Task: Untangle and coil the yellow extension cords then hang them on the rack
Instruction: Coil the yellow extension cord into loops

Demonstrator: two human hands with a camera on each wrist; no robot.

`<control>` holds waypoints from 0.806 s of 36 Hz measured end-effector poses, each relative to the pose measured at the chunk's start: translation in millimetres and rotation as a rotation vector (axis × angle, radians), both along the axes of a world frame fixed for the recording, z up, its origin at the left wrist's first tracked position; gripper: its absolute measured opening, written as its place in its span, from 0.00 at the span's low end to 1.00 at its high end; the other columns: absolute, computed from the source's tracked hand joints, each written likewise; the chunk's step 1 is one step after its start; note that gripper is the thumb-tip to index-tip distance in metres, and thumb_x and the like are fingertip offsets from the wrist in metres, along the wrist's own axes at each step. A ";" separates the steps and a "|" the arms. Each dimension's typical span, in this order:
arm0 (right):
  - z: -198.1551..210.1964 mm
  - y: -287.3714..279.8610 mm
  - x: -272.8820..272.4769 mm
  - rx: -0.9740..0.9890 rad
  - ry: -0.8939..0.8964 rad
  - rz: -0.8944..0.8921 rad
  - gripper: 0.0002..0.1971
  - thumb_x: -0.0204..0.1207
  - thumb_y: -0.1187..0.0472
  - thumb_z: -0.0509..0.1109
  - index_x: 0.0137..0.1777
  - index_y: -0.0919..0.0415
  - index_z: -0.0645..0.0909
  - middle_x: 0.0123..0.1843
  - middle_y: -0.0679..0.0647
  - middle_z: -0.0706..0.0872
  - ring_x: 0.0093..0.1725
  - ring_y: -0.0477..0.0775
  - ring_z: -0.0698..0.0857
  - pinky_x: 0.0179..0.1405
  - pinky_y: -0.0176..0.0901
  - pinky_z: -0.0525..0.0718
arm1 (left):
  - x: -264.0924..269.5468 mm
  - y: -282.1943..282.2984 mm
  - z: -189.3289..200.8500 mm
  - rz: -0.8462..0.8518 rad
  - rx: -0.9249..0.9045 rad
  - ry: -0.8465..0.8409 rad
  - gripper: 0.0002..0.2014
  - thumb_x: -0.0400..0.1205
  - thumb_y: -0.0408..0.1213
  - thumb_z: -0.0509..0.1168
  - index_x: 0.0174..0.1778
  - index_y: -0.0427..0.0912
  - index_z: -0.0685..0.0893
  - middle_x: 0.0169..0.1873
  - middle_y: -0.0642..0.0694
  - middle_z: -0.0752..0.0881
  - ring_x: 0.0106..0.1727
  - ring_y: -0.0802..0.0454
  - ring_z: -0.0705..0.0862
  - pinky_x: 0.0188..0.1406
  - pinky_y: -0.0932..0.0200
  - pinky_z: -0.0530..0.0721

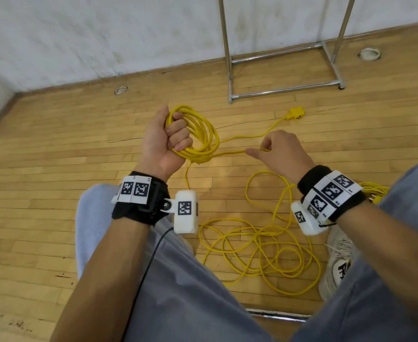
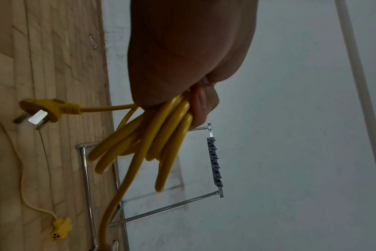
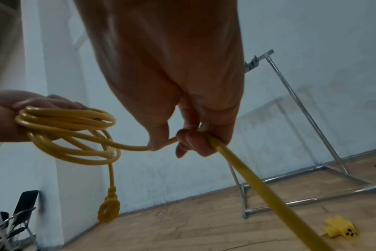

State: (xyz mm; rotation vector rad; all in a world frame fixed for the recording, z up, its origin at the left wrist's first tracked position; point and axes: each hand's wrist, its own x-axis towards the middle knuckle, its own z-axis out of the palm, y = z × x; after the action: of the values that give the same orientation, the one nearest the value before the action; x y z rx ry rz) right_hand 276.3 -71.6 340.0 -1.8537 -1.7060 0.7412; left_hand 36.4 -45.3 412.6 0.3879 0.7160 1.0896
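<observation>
Overhead, the head view shows the left hand [image 1: 164, 139] fisted around a coil [image 1: 200, 134] of yellow extension cord, several loops bunched through the fingers above the wooden floor [image 1: 55, 149]. From the coil one strand runs right to the right hand [image 1: 280, 154], which pinches it between thumb and curled fingers. Beyond that hand the strand goes on across the floor to a yellow socket block [image 1: 296, 113] lying near the foot of the metal rack [image 1: 284, 88] by the far wall. A loose tangle of yellow cord [image 1: 259, 245] lies on the floor between the person's knees, beside a white shoe [image 1: 338, 260].

Next, the left wrist view: the left hand [image 2: 182, 59] is clenched on the bundled loops [image 2: 161, 135], which hang out below the fingers. A yellow plug [image 2: 45, 110] with metal prongs sticks out from the bundle over the floor. The socket block [image 2: 61, 228] lies on the boards, and the rack's top bar carries a grey strip of hooks [image 2: 215, 163].

Lastly, the right wrist view: the right hand [image 3: 178, 101] grips the cord [image 3: 268, 195], which passes under the thumb and through the curled fingers, then slants down toward the near right. At the left the other hand holds the coil [image 3: 71, 132], its plug [image 3: 108, 210] dangling below. The rack [image 3: 307, 118] stands against the wall, with the socket block [image 3: 339, 229] on the floor near it.
</observation>
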 end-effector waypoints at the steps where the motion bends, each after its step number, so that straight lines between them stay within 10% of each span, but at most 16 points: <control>1: -1.3 2.1 1.2 0.014 0.013 -0.006 0.22 0.80 0.43 0.76 0.43 0.65 0.84 0.38 0.51 0.81 0.38 0.49 0.78 0.32 0.38 0.71 | 1.0 -0.1 0.3 -0.009 0.003 0.017 0.22 0.93 0.52 0.51 0.37 0.44 0.74 0.15 0.55 0.62 0.12 0.58 0.59 0.13 0.66 0.55; 5: -1.6 4.8 4.0 0.055 0.082 -0.064 0.28 0.82 0.47 0.75 0.36 0.76 0.82 0.29 0.63 0.78 0.29 0.61 0.76 0.22 0.28 0.69 | 6.0 -2.5 2.6 -0.057 0.018 0.089 0.21 0.93 0.52 0.50 0.38 0.45 0.74 0.15 0.56 0.62 0.12 0.59 0.59 0.13 0.67 0.55; 7: -2.4 4.7 4.8 0.044 0.082 -0.088 0.31 0.81 0.42 0.75 0.36 0.75 0.83 0.29 0.68 0.83 0.29 0.67 0.81 0.27 0.38 0.80 | 9.1 -4.2 3.9 -0.107 0.037 0.143 0.21 0.93 0.52 0.50 0.38 0.45 0.73 0.15 0.56 0.62 0.12 0.59 0.59 0.12 0.67 0.55; 12: 6.3 3.3 5.1 -0.020 0.020 -0.173 0.32 0.76 0.34 0.75 0.26 0.56 0.67 0.24 0.52 0.68 0.25 0.55 0.70 0.30 0.48 0.71 | 16.5 -10.2 5.1 -0.288 0.120 0.305 0.20 0.93 0.51 0.50 0.38 0.46 0.72 0.15 0.58 0.62 0.13 0.63 0.59 0.13 0.66 0.53; 23: 36.3 8.1 9.0 -0.329 1.112 -0.023 0.15 0.88 0.66 0.61 0.62 0.77 0.85 0.33 0.52 0.75 0.30 0.45 0.71 0.25 0.35 0.68 | 33.4 -21.1 -5.0 -0.361 0.140 0.654 0.20 0.92 0.53 0.53 0.39 0.45 0.75 0.22 0.53 0.62 0.17 0.59 0.59 0.13 0.64 0.59; 29: 47.2 -1.1 10.7 -0.283 1.210 0.132 0.15 0.89 0.67 0.63 0.70 0.75 0.82 0.46 0.56 0.88 0.36 0.46 0.82 0.33 0.34 0.81 | 49.0 -31.1 -6.5 -0.241 0.267 0.845 0.20 0.92 0.55 0.53 0.42 0.45 0.75 0.26 0.50 0.64 0.23 0.54 0.61 0.23 0.57 0.60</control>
State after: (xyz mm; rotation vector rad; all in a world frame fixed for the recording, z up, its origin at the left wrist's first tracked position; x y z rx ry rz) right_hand 287.0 -72.7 387.2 -0.9716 -0.9157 1.7435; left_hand 85.4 -76.3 406.1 1.1715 1.2259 0.7674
